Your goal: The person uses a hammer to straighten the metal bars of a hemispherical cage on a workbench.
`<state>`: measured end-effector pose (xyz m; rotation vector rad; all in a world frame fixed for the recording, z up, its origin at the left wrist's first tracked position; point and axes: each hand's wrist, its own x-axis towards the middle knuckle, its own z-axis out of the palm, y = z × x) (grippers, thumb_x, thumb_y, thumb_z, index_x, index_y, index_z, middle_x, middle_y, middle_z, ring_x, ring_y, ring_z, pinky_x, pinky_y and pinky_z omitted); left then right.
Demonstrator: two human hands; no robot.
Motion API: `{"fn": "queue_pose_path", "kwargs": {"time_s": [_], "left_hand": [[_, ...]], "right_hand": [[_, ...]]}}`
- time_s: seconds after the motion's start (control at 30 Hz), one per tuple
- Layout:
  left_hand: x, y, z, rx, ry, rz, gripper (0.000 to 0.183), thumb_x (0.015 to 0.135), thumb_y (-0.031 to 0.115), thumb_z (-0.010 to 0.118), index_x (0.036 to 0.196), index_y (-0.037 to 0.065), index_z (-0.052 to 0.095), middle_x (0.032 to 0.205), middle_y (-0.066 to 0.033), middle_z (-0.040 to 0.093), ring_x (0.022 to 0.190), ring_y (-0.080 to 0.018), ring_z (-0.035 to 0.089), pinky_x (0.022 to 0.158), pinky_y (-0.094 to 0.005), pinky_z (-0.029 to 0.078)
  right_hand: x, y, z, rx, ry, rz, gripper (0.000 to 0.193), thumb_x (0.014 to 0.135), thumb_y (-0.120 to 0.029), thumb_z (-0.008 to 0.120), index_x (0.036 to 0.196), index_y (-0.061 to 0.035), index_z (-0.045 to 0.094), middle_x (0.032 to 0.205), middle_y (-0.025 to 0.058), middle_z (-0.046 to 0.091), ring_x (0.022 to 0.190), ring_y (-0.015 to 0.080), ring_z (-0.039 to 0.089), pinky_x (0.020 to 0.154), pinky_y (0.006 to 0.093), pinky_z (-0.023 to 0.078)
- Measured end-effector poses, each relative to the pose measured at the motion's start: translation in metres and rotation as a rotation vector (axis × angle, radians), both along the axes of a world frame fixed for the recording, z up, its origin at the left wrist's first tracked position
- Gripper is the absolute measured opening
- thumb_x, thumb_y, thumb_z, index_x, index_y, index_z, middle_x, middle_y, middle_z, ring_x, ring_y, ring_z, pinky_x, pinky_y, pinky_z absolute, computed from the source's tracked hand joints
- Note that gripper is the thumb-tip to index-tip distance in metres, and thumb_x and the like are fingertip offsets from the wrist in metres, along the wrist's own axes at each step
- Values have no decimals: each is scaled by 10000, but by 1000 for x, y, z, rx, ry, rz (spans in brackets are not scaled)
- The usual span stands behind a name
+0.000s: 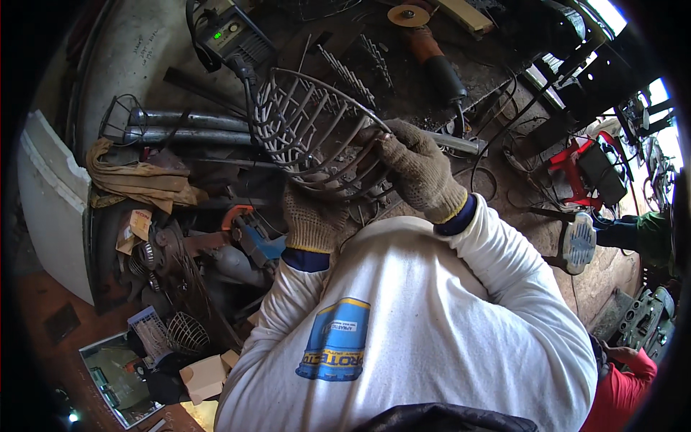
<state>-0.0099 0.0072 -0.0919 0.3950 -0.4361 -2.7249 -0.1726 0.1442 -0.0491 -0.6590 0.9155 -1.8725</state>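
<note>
A bowl-shaped metal basket (272, 133) of welded rods is tilted in front of me, its open side and thick rim towards the upper right. Wearing a knitted brown glove, my right hand (421, 165) is closed on the basket's right rim, thumb over the rod. Below the basket, my left hand (311, 219) in a matching glove supports its lower near side; its fingers are mostly hidden behind the rods. Behind the basket lie several twisted metal rods (347, 75) on the dark work surface.
An angle grinder (435, 65) lies at the far side, disc up. A welding machine (234, 34) with cables stands far left, near two metal pipes (191, 135) and a brown cloth (140, 180). At right are a red-framed tool (572, 169) and a shoe (579, 243); another person's red sleeve (626, 396) shows lower right.
</note>
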Motion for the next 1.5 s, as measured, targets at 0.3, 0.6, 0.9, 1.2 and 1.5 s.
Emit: {"fn": "queue_pose_path", "kwargs": {"time_s": [0.3,0.6,0.9,1.2,1.5], "left_hand": [[21,-29,59,-1314,-544,891,526,994,384,497,1373,22,445,1388,-182,471,1269,-302,490,1077,-440,378],[-10,-23,143,-2450,-282,332,305,907,354,656,912,51,690,768,-134,678,691,-320,671,628,-381,529],[5,-27,149,-2240,-587,465,255,941,235,621,816,13,637,652,-152,630,557,-314,634,511,-343,468],[8,-35,128,-2156,-511,579,197,978,231,565,996,59,659,784,-143,695,623,-263,686,550,-321,498],[14,-42,124,-2113,-589,556,172,962,201,584,983,46,655,781,-144,690,620,-273,671,574,-337,496]], "right_hand": [[-35,18,64,208,521,40,278,933,-240,650,1015,24,677,814,2,640,748,62,562,669,233,461],[-29,-9,61,262,538,139,448,986,-443,536,1095,-29,669,771,34,652,705,84,573,641,265,485],[-89,-32,-23,246,670,-208,483,936,-494,576,1193,-87,614,1050,130,682,930,259,676,799,375,554],[-52,-25,-47,943,1718,-65,508,808,-297,685,1291,-186,575,1230,118,596,1185,306,549,982,452,443],[-58,-14,-43,969,1572,-157,316,905,-278,571,1167,-106,608,1091,158,646,1014,365,620,846,458,502]]}}
